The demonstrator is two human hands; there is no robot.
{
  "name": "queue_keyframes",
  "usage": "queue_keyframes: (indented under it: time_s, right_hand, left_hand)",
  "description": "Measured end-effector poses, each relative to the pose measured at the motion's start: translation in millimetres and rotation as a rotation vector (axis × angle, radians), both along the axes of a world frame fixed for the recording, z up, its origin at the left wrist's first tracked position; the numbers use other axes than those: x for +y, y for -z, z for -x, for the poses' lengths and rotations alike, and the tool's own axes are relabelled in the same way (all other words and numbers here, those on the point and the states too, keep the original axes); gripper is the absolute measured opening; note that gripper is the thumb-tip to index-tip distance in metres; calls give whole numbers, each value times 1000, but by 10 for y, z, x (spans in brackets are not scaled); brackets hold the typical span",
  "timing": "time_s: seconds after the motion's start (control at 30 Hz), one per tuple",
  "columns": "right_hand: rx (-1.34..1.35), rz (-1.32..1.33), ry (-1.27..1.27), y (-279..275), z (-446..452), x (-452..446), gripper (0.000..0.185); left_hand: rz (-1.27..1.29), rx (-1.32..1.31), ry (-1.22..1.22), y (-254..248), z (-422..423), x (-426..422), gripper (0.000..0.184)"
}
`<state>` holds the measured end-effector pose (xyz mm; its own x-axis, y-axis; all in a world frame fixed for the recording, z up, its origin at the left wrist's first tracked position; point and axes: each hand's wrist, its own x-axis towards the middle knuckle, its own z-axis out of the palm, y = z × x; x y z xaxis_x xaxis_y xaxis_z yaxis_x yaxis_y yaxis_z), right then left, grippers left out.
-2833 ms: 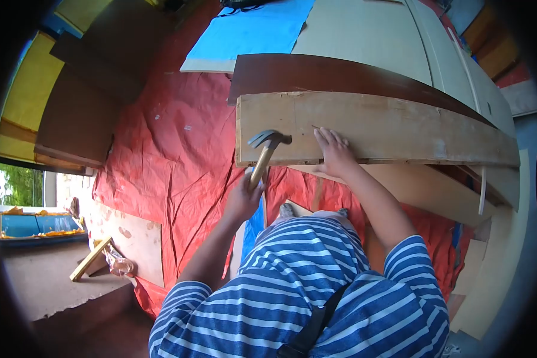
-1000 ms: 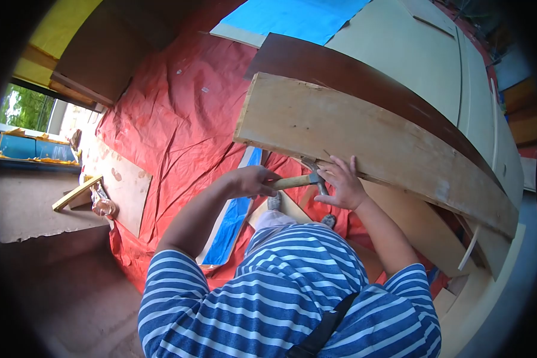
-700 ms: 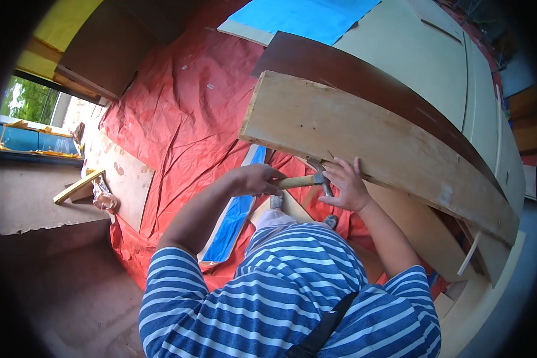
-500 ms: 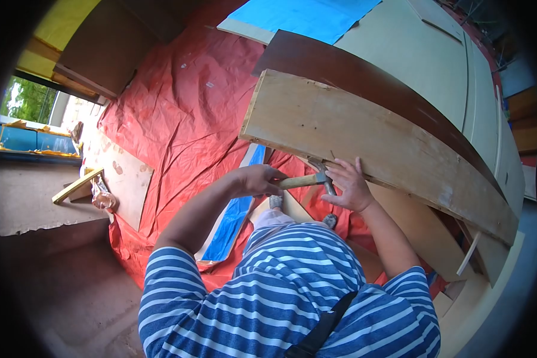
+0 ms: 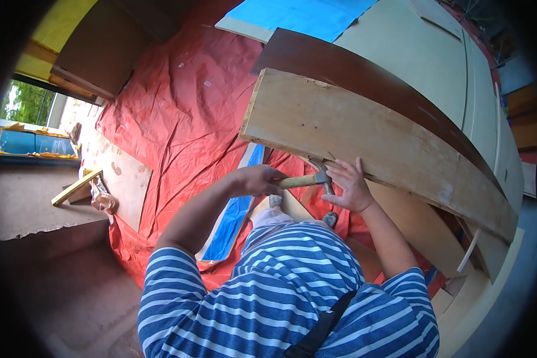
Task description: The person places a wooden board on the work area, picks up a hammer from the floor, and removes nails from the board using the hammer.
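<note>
Left hand (image 5: 261,180): closed round the handle of the hammer (image 5: 299,181). Right hand (image 5: 351,186): fingers parted at the hammer's head; whether they pinch it, I cannot tell. The hammer lies between both hands, its claw at the near edge of the board (image 5: 376,137).

Progress: judged unfinished. A thin nail (image 5: 332,154), as it appears, stands proud of the face; dark marks left of it may be holes.

Clearance: the brown panel (image 5: 352,65) backs the far edge, and the shoes (image 5: 275,201) are below. Most room lies past the board's left end, over the red sheet (image 5: 167,119).
</note>
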<state>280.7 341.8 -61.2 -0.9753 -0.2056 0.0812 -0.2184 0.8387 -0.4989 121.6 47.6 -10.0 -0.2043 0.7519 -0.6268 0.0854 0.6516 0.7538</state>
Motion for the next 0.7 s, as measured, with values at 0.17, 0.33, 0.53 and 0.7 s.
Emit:
queue_keyframes:
  time_s: [0.17,0.33,0.53,0.7]
  right_hand:
    - [-7,-21,20,-66,83,-118,72]
    - [21,-119,107,100,123,-387,60]
    - [46,-157,119,158,148,-392,55]
    - [56,-205,16,151,275,-156,55]
  left_hand:
    - [4,-247,-162,45,42,-143,50]
    - [20,-223,-176,-17,28,-153,50]
    - [11,-90,-289,37,-438,-88,57]
    - [29,-152,-401,-148,-779,102,59]
